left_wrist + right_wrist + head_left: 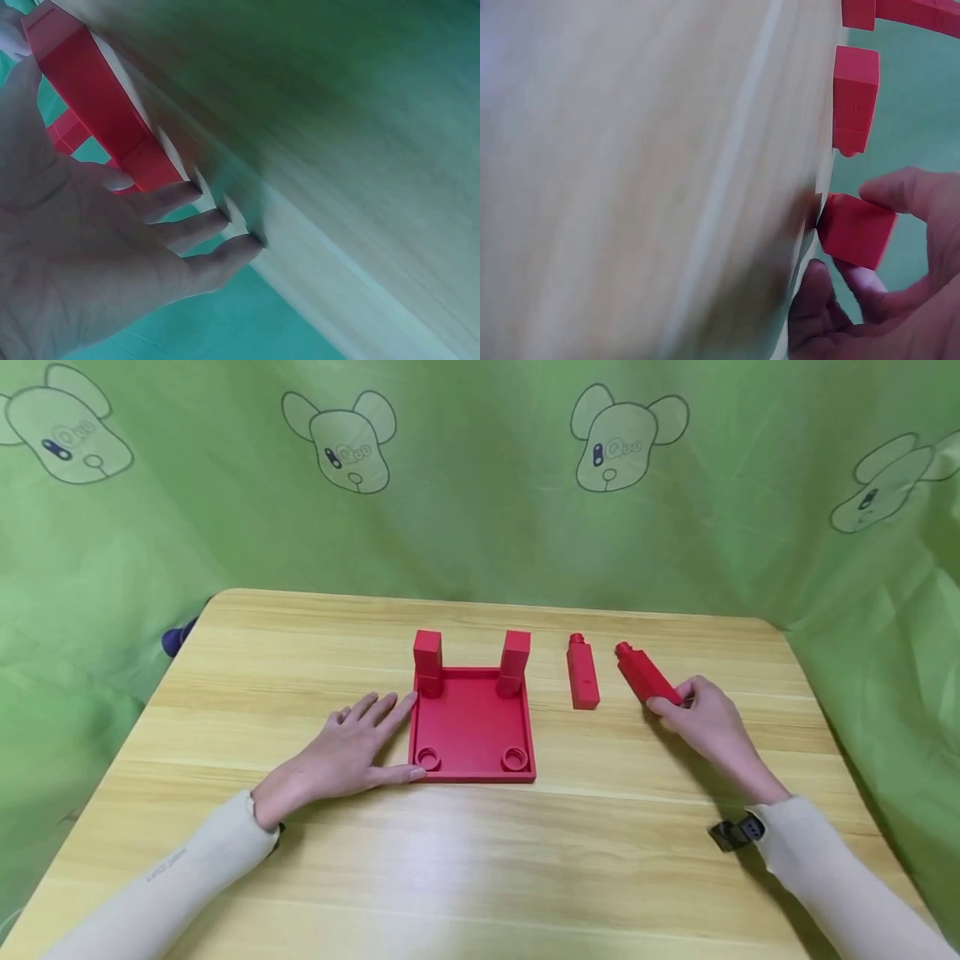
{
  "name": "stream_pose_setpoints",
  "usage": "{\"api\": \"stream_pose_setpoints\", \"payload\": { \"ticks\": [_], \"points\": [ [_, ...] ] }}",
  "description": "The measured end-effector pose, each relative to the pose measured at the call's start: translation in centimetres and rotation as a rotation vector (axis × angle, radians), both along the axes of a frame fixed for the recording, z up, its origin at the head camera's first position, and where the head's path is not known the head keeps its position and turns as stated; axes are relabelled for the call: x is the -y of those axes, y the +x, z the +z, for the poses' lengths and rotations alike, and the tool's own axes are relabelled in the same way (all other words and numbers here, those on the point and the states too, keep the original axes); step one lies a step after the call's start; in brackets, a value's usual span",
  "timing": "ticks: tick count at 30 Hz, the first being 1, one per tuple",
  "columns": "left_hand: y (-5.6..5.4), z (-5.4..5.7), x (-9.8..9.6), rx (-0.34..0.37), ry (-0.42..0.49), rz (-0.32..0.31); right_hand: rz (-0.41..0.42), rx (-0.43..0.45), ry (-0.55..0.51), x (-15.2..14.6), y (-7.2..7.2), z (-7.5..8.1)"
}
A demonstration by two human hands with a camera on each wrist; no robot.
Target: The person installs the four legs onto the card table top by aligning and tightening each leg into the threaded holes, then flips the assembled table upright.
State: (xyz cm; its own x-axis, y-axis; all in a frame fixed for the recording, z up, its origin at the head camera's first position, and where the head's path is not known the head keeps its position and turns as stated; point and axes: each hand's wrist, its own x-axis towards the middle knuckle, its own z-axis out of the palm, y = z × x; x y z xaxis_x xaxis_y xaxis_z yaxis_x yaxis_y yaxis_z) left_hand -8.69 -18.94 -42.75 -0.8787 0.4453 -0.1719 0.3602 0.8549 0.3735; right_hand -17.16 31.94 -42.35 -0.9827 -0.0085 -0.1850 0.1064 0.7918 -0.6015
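Note:
A square red tray (472,727) lies at the middle of the table, with upright red legs (428,652) in its two far corners. Threaded round sockets (514,759) show in the two near corners. My left hand (348,756) touches the tray's left side, fingers straight and spread, thumb at the near left corner. Between thumb and fingers, my right hand (708,718) pinches the near end of a loose red leg (647,675); its threaded tip points away to the left. Another loose leg (582,672) lies between that one and the tray.
The wooden table (450,868) has rounded far corners. Behind it and along the sides hangs a green curtain (480,527) with cartoon heads printed on it. Something dark blue (174,639) pokes out beyond the table's left edge.

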Motion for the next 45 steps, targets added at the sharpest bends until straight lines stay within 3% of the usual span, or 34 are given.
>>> {"api": "stream_pose_setpoints", "payload": {
  "ticks": [6, 14, 19, 28, 34, 38, 45],
  "points": [
    [0.1, 0.1, 0.0, 0.004, -0.003, -0.003, -0.097, -0.075, -0.071, 0.1, 0.9, 0.3],
    [0.3, 0.1, 0.0, -0.006, -0.006, -0.002, -0.246, -0.332, -0.165, 0.5, 1.4, 1.0],
    [0.3, 0.0, 0.0, -0.013, -0.001, -0.003, -0.277, -0.435, -0.296, 1.1, 1.6, 1.2],
    [0.3, -0.1, -0.1, -0.018, -0.006, -0.005, -0.187, -0.545, -0.483, 3.3, 3.1, 2.7],
    [0.2, 0.0, 0.0, -0.027, -0.013, -0.011, -0.114, -0.596, -0.706, 5.5, 4.1, 4.4],
    [0.1, 0.1, 0.0, -0.023, -0.016, -0.004, -0.042, -0.572, -0.799, 6.9, 4.7, 5.3],
    [-0.1, 0.1, -0.1, -0.010, -0.013, 0.000, 0.059, -0.493, -0.798, 9.0, 5.4, 6.2]
  ]
}}
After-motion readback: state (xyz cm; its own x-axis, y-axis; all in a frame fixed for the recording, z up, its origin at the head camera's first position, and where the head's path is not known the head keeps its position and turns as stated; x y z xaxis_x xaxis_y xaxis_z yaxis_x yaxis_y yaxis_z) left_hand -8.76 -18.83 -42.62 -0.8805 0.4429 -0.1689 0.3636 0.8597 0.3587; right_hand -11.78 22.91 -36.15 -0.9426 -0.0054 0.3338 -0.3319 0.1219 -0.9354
